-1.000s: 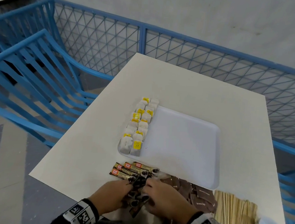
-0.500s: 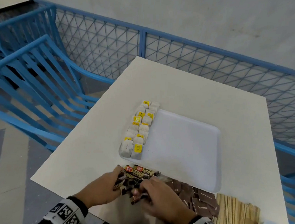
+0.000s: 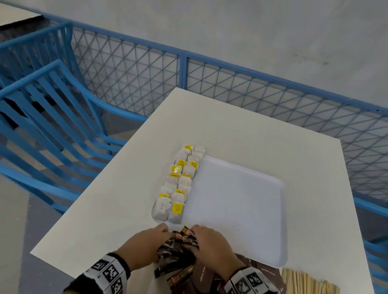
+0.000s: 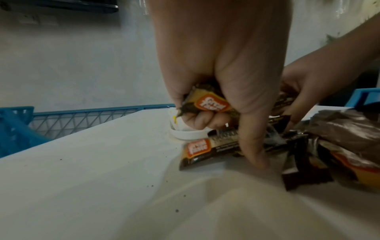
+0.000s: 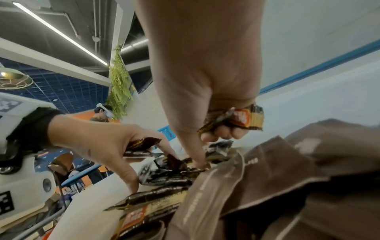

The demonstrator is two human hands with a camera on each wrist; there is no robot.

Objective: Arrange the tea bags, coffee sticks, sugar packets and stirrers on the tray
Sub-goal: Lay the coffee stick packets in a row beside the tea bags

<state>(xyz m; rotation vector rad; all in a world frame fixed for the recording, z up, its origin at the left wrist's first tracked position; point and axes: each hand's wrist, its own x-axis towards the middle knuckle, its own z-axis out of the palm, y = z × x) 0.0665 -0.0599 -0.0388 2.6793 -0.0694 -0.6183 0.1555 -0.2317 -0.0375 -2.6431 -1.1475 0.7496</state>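
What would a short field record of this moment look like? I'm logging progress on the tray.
tray: white, on the table, mostly bare
tea bags: two rows along the tray's left edge
coffee sticks: heaped on the table before the tray, none on it yet
left hand: grips coffee sticks
right hand: grips coffee sticks
sugar packets: brown, on the table under the right wrist
stirrers: wooden, piled at the near right
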